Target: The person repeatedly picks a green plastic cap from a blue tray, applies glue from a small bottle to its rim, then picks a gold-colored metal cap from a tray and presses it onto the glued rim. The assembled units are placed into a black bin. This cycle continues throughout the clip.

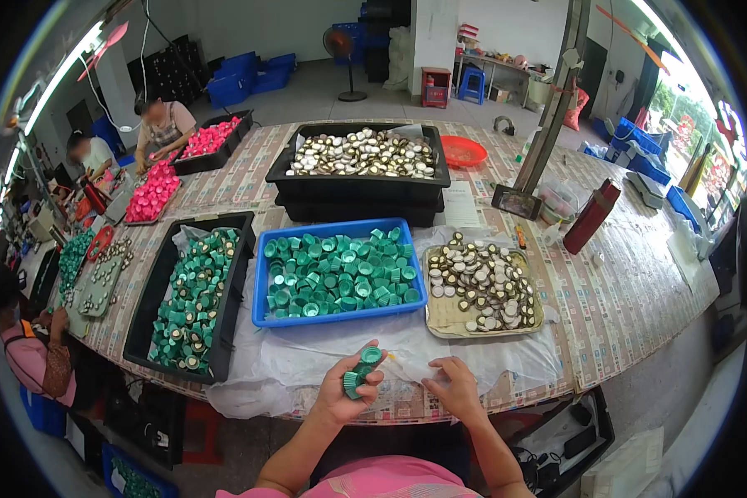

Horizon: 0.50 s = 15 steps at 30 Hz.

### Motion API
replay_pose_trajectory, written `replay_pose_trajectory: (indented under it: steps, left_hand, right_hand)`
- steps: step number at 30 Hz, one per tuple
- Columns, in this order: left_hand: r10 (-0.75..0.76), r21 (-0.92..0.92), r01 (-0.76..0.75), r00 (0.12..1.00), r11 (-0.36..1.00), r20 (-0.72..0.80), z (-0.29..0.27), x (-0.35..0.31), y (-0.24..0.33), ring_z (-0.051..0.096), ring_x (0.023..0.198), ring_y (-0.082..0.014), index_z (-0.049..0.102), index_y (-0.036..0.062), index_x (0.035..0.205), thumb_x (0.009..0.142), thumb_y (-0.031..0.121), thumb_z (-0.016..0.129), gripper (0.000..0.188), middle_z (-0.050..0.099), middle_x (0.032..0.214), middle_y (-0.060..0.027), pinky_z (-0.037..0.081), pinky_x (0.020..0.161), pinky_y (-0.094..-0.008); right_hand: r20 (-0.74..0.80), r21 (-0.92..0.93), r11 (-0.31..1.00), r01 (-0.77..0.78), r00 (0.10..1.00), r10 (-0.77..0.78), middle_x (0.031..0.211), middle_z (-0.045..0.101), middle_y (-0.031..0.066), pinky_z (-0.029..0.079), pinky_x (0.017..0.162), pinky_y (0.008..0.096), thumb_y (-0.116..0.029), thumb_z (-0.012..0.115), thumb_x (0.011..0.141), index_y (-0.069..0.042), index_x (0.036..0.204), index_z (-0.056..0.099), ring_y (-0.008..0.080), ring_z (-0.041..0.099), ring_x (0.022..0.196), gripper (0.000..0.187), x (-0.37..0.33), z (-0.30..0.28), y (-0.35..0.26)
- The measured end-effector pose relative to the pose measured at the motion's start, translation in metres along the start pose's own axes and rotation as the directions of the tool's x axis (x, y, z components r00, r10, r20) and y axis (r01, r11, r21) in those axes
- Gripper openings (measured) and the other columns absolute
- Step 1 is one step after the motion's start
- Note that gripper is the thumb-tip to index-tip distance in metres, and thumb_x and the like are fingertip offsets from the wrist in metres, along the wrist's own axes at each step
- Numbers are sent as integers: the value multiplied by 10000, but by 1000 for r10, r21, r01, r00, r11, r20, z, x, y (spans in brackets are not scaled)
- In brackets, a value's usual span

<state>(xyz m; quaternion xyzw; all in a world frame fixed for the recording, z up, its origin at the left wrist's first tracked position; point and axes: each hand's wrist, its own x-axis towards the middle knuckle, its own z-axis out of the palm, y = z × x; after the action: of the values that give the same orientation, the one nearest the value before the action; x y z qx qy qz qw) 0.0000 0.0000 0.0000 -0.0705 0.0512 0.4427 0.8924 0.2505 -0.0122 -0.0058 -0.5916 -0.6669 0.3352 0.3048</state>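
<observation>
Just below the front wall of a blue rectangular plastic tray (348, 316), the left hand (336, 398) is clamped on some green ribbed cup-shaped caps (353, 384). Fingers and thumb cover parts of them: two can be made out, the upper one turning its round end to the camera, the lower one its ribbed side, and whether more sit hidden in the palm I cannot tell. A tiny yellowish spot by the left fingertips is too small to identify.

The right hand (458, 390) is over a crumpled white plastic sheet (270, 373), its fingers loosely bent and its thumb apart from the forefinger; its palm is hidden. Both forearms and the pink top (390, 480) are cut off by the lower edge.

The held caps lie against the left hand's fingers, well apart from the right hand, which is to their right. A heap of loose green caps (340, 270) fills the blue tray beyond the left hand. Beyond the right hand, a shallow beige tray (445, 317) bears round white-and-gold discs (481, 286), many hidden under others. Under the table's right front edge, a black plastic bin (603, 419) is partly covered, its dark contents hard to make out.
</observation>
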Motion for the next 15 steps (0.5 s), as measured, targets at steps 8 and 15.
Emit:
replay_pose_trajectory:
  steps: [8,15]
  left_hand:
    - [51,75,-44,995,996,-90,1,-12,-12,534,926,-180,418,114,1372,885,47,534,506,513,1257,-111,447,523,-211]
    - [6,36,-6,1000,999,-6,-15,-18,-17,515,893,-163,445,102,1327,966,201,517,381,541,1183,-119,433,501,-197]
  right_hand:
    - [20,-179,973,144,990,-143,938,564,139,457,766,397,-190,767,703,-33,1071,607,308,559,861,431,12,14,-11]
    - [-69,-69,993,94,993,-99,939,529,139,475,675,374,-191,751,736,-14,1040,613,285,567,816,378,-1,14,-9]
